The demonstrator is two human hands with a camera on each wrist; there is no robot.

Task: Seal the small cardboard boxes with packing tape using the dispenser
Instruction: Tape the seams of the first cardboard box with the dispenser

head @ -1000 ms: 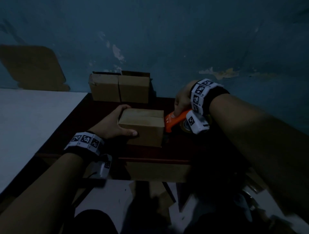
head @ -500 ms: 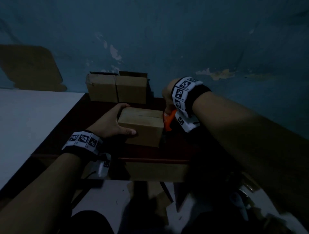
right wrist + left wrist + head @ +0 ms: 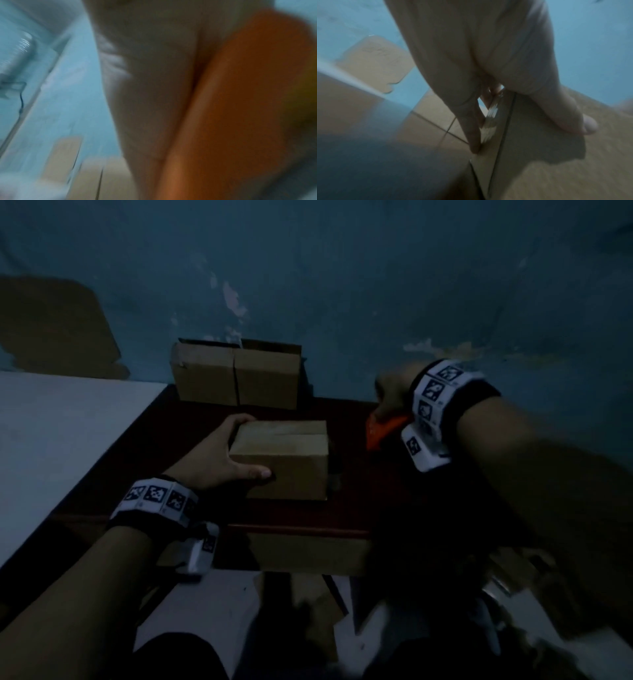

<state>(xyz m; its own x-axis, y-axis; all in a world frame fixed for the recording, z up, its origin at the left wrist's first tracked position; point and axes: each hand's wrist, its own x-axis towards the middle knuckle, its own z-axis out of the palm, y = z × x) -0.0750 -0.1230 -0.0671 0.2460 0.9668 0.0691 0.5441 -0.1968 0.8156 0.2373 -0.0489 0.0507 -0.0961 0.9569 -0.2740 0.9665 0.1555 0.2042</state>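
A small closed cardboard box [image 3: 284, 453] sits on the dark red table [image 3: 359, 508]. My left hand [image 3: 219, 453] grips its left end, thumb on the near face and fingers round the far side. In the left wrist view the thumb [image 3: 573, 115] lies across the box [image 3: 556, 162], and a glossy strip [image 3: 489, 121] shows at the box's edge under the fingers. My right hand [image 3: 394, 392] holds the orange tape dispenser [image 3: 383, 429] in the air, clear of the box's right side and blurred. The right wrist view shows the dispenser [image 3: 240, 108] against my palm [image 3: 154, 67].
Two more cardboard boxes [image 3: 236, 374] stand side by side at the back of the table against the blue wall. A white surface [image 3: 51, 440] adjoins the table on the left. Flat cardboard [image 3: 308, 553] lies below the table's front edge.
My right hand brought the dispenser to the box's right edge, then pulled it away to the right and upward. The left hand and the box have stayed put.
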